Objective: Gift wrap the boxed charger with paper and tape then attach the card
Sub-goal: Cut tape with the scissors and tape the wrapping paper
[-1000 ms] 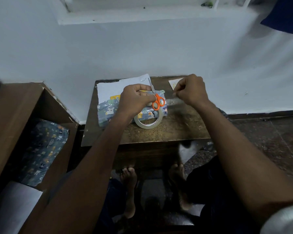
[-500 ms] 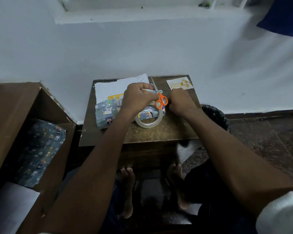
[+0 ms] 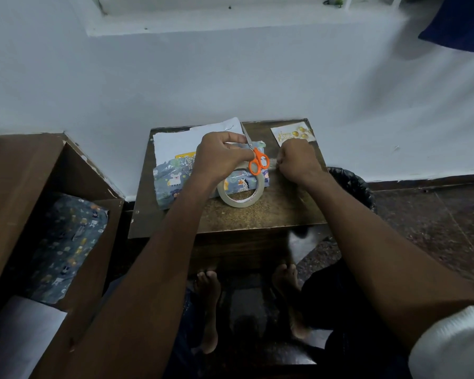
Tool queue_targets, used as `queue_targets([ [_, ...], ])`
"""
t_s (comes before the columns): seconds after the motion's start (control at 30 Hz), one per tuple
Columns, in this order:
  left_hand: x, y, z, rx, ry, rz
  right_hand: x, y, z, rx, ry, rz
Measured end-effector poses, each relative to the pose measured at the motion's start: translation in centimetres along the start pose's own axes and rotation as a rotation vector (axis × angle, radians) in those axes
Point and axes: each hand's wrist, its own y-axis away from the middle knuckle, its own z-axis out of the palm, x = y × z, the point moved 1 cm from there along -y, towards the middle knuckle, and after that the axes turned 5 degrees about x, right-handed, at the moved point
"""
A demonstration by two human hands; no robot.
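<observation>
A strip of tape is being cut: at frame centre the left hand (image 3: 219, 154) holds the orange scissors (image 3: 256, 160) and seemingly the tape roll (image 3: 240, 191), while the right hand (image 3: 296, 160) pinches the stretched tape end. The half-wrapped box (image 3: 175, 181) lies on the tabletop (image 3: 271, 214), the card (image 3: 292, 134) above right. Next, a clean snip is called for

The person's 2 forearms were bare from the wrist up. A white short sleeve (image 3: 449, 343) covered the right upper arm at the frame's lower corner. Dark trousers (image 3: 348, 305) covered the legs. Both feet (image 3: 208, 305) were bare, with no shoes or socks.
</observation>
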Motion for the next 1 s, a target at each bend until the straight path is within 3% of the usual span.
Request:
queue_targets([
  [0.4, 0.2, -0.2, 0.1, 0.001, 0.013, -0.020, -0.5, -0.7, -1.7, 0.084, -0.732, 0.155],
  [0.7, 0.0, -0.6, 0.2, 0.011, 0.004, -0.008, -1.6, -2.3, -1.3, 0.142, -0.511, 0.048],
  [1.0, -0.1, -1.4, 0.8, 0.003, 0.014, -0.013, -1.3, -4.0, -0.6, 0.120, -0.568, 0.074],
])
